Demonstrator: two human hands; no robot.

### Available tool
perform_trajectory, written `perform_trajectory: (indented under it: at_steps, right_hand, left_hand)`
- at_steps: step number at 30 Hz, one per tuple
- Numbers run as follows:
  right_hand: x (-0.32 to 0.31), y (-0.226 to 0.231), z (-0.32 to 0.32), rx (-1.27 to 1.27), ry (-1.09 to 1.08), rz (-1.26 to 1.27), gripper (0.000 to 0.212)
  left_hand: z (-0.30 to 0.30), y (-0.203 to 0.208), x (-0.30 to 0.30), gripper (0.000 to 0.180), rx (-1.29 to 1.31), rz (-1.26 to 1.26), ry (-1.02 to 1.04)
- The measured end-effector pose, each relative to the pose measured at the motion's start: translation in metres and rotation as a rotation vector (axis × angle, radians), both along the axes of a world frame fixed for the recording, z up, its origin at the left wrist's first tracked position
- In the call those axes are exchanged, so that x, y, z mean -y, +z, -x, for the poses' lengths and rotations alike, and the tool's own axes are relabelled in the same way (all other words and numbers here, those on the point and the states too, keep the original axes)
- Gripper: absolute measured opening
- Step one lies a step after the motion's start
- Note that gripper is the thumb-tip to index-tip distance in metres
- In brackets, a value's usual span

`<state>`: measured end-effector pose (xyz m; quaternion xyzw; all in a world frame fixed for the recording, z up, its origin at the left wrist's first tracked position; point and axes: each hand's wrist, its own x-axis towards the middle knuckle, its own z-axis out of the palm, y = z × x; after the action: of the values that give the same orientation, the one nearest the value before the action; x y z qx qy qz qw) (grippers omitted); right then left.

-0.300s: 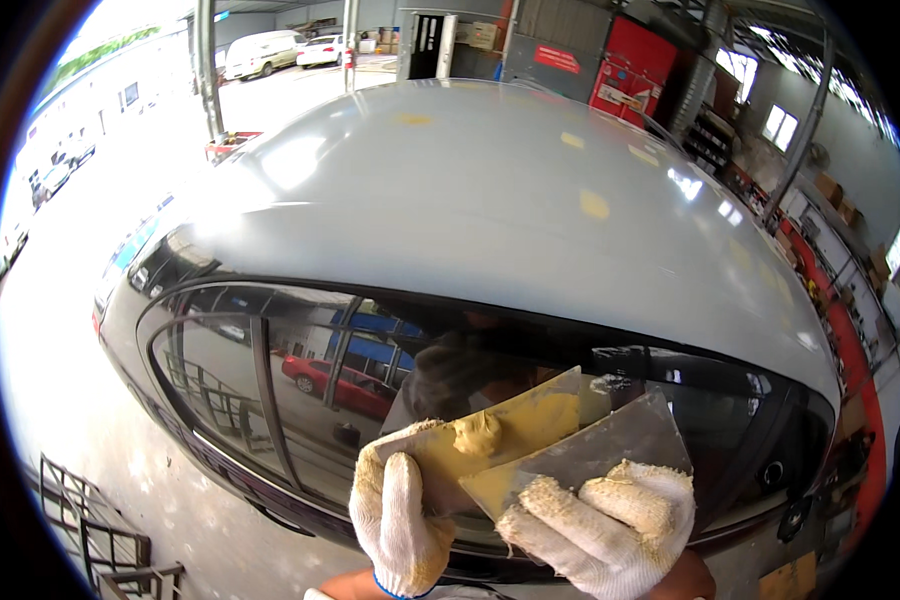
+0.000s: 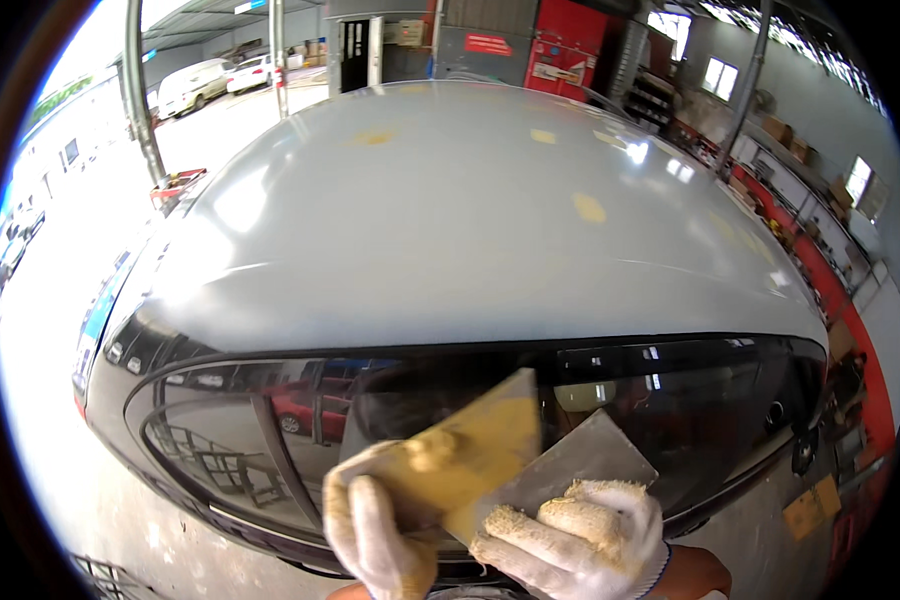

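Both my hands wear white work gloves with yellowish, crusted fingertips. My left hand (image 2: 378, 535) is closed on the near end of a flat putty board (image 2: 500, 425), smeared yellow, with a lump of yellow putty (image 2: 434, 450) on it. My right hand (image 2: 578, 535) grips a grey putty spreader (image 2: 600, 455), whose yellow-coated corner overlaps the board's lower edge; whether they touch I cannot tell. Both tools are in front of the dark side windows (image 2: 700, 430) of a car. Beyond is its grey roof (image 2: 400, 230), with a yellow patch (image 2: 589, 207) and several others.
A metal rack (image 2: 120, 578) stands on the floor at lower left, and a cardboard piece (image 2: 812, 507) lies at lower right. Cluttered shelving (image 2: 820, 235) runs along the right wall. Behind the car are a red cabinet (image 2: 563, 50) and a post (image 2: 142, 100).
My view has shifted, so the background sits further left. Both hands appear a little lower and further left. The board is tilted more steeply, and both hands keep their tools.
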<state>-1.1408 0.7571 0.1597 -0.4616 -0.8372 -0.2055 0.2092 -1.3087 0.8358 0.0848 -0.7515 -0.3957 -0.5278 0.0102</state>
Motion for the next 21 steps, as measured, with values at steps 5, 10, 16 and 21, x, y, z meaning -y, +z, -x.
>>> perform_trajectory:
  at_steps: [5, 10, 16, 21]
  right_hand:
    - [-0.021, -0.002, -0.012, -0.059, -0.292, -0.218, 0.04]
    - [-0.078, -0.022, -0.025, -0.019, -0.316, -0.408, 0.038]
    - [-0.085, -0.033, -0.019, -0.042, -0.371, -0.346, 0.034]
    - [-0.087, -0.027, -0.017, -0.005, -0.377, -0.36, 0.036]
  left_hand:
    - [0.047, -0.019, -0.012, 0.028, 0.371, 0.421, -0.076]
    - [0.06, -0.048, 0.0, 0.037, 0.953, 0.865, -0.389]
    - [0.071, -0.046, -0.008, 0.034, 0.938, 0.962, -0.477]
    - [0.057, -0.059, -0.013, 0.031, 1.726, 0.915, -0.58]
